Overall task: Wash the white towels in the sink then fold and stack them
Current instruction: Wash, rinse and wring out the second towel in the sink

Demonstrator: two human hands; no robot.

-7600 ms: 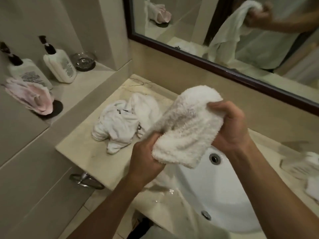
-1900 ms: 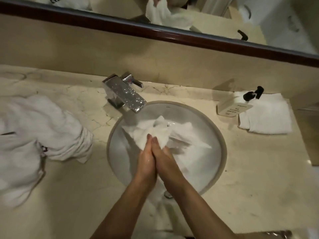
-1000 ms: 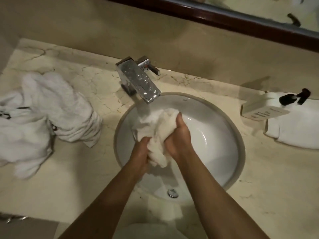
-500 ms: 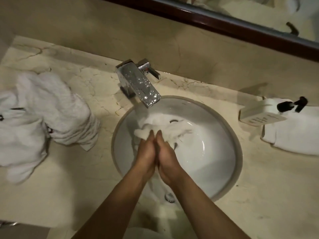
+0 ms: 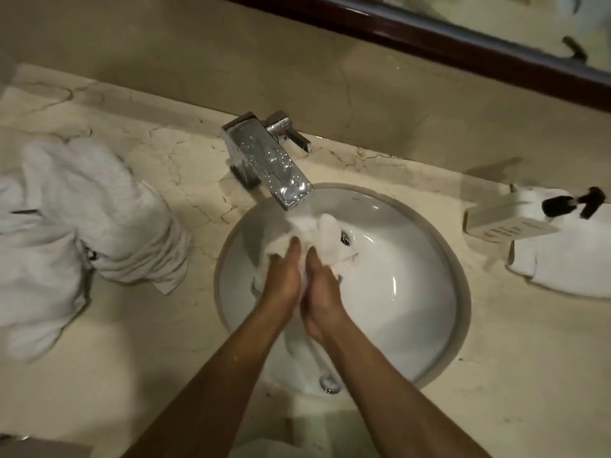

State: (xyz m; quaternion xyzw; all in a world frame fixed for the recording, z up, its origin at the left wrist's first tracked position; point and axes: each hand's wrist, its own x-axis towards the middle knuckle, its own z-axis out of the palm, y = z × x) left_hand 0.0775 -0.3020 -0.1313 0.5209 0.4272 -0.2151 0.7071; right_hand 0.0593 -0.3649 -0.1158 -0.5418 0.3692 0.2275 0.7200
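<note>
A small white towel (image 5: 317, 236) lies bunched up and wet inside the round white sink (image 5: 413, 309), in the middle of the frame. It sits in the upper part of the bowl, right under the tip of the shiny tap (image 5: 267, 163). The towel is crumpled into soft lumps, and its edges are hard to make out against the white bowl.

Both arms come up from the bottom of the frame and meet over the sink. The left hand (image 5: 284, 279) and the right hand (image 5: 319, 285) are side by side, touching each other. The fingers of both hands are stretched out flat, pointing toward the tap, and they press down on the near edge of the towel. They do not curl around it.

At the left of the frame a big heap of white towels (image 5: 82, 226) lies rumpled on the pale stone counter (image 5: 165, 342), well apart from the sink. At the right edge a folded white towel (image 5: 568, 266) lies flat on the counter. A white soap bottle (image 5: 506, 219) with a black pump lies on its side, partly on that folded towel. A small metal ring (image 5: 330, 383) shows on the near wall of the bowl, between the two arms. A dark wood mirror frame (image 5: 463, 38) runs across the upper right of the frame. The left side of the frame is blurry.
</note>
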